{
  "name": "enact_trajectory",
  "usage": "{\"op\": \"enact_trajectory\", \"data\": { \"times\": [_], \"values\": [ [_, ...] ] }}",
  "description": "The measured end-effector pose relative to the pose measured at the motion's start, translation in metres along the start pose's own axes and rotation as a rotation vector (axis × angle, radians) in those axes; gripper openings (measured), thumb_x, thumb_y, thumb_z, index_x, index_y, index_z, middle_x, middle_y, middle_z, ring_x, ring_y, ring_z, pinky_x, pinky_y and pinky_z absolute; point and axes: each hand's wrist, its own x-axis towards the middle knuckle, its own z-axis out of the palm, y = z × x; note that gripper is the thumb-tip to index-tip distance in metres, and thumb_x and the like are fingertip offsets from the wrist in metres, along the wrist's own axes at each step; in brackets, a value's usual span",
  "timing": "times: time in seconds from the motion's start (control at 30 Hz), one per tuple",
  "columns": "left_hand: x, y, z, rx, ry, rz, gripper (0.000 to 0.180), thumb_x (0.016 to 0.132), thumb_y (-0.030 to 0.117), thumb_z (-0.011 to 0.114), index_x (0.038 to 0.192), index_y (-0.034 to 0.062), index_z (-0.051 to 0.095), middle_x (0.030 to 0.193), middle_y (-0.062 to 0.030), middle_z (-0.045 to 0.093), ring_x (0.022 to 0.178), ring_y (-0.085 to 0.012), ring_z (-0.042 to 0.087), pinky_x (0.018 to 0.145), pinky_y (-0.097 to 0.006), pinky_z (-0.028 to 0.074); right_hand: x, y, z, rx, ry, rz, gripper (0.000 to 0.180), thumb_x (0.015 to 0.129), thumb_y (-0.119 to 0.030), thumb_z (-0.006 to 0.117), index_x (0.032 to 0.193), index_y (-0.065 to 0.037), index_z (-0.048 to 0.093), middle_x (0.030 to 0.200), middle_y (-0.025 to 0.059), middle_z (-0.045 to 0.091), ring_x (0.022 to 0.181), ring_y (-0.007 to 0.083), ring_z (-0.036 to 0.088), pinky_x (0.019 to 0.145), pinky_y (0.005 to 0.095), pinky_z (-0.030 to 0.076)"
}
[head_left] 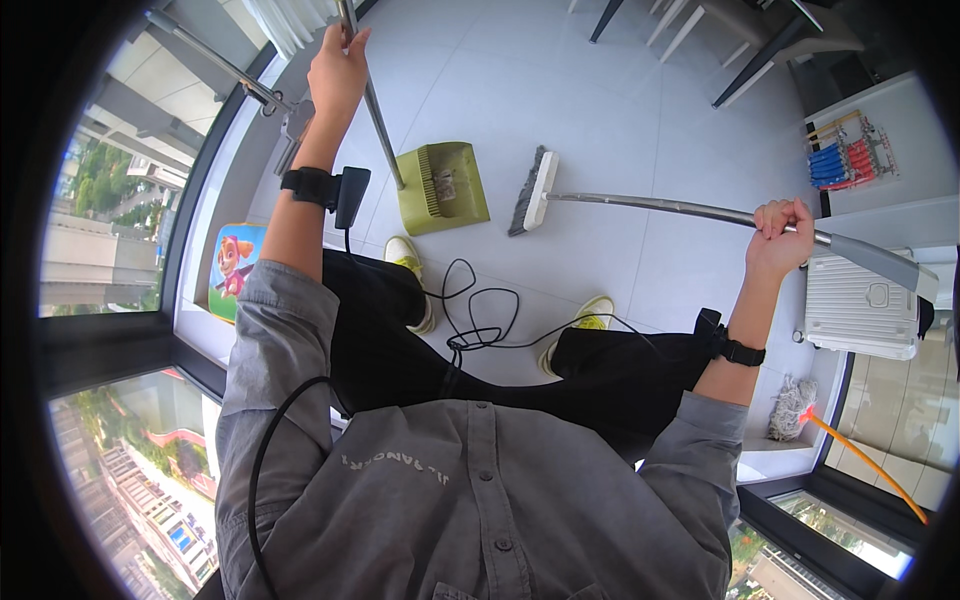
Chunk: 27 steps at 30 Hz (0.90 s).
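My left hand [340, 72] is closed around the metal pole of a long-handled dustpan near the top of the view. The green dustpan [471, 207] rests on the floor, its toothed comb strip upright inside and some greyish debris in its tray. To its right a broom [541, 190] with a white head and grey bristles touches the floor, its bristles facing the dustpan with a gap between them. My right hand [781, 235] grips the broom's silver handle toward its grey upper end. Both wrists wear black straps with small devices.
Black cables [478, 335] hang between my legs. At the right stand a white suitcase [860, 300] and a mop [793, 405] with an orange handle. Chairs [745, 35] are at the far right. Pipes with blue and red valves [845, 160] line the right wall; windows [110, 220] are at left.
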Motion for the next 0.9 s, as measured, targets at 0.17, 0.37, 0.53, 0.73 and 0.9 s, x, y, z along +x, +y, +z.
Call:
{"op": "enact_trajectory", "data": {
  "times": [0.17,0.37,0.53,0.73,0.9],
  "values": [
    [0.001,-0.002,0.001,0.033,0.013,0.041,0.038,0.089,0.044,0.057,0.106,0.0101,0.058,0.092,-0.0137,0.068,0.083,-0.0379,0.065,0.073,-0.043,0.051,0.004,-0.001,-0.018,0.051,0.075,-0.008,0.026,0.084,-0.014,0.052,0.061,-0.01,0.04,0.048,0.0004,0.03,0.039,0.0113,0.025,0.044,0.0283,0.023],
    [-0.001,0.005,0.004,0.016,0.0,0.03,0.037,0.089,0.044,0.058,0.102,0.0091,0.057,0.092,-0.013,0.068,0.082,-0.0375,0.065,0.072,-0.043,0.051,-0.002,0.003,-0.016,0.056,0.239,-0.04,0.024,0.082,-0.014,0.052,0.062,-0.011,0.039,0.048,-0.0008,0.028,0.04,0.0113,0.024,0.044,0.0284,0.023],
    [0.0,0.001,0.003,0.013,-0.037,0.03,0.036,0.089,0.043,0.058,0.103,0.0092,0.057,0.093,-0.0127,0.069,0.083,-0.0372,0.065,0.073,-0.043,0.051,-0.006,0.002,-0.004,-0.06,0.631,-0.107,0.023,0.082,-0.015,0.052,0.065,-0.011,0.037,0.05,-0.0026,0.024,0.043,0.0108,0.022,0.048,0.029,0.025],
    [-0.001,0.006,0.004,-0.032,-0.015,0.043,0.038,0.088,0.043,0.059,0.104,0.0094,0.057,0.095,-0.0127,0.069,0.083,-0.0366,0.065,0.074,-0.042,0.051,-0.011,0.013,-0.004,0.008,0.456,-0.034,0.022,0.083,-0.015,0.051,0.065,-0.009,0.04,0.049,-0.0019,0.027,0.041,0.0113,0.024,0.047,0.0288,0.027],
    [-0.001,0.006,0.002,-0.012,-0.043,0.022,0.038,0.088,0.044,0.059,0.105,0.0096,0.058,0.096,-0.0127,0.069,0.084,-0.0365,0.065,0.074,-0.042,0.051,-0.011,0.007,0.01,0.04,0.06,-0.007,0.026,0.084,-0.013,0.05,0.061,-0.009,0.039,0.047,0.0,0.027,0.038,0.0118,0.025,0.044,0.0285,0.025]
  ]
}}
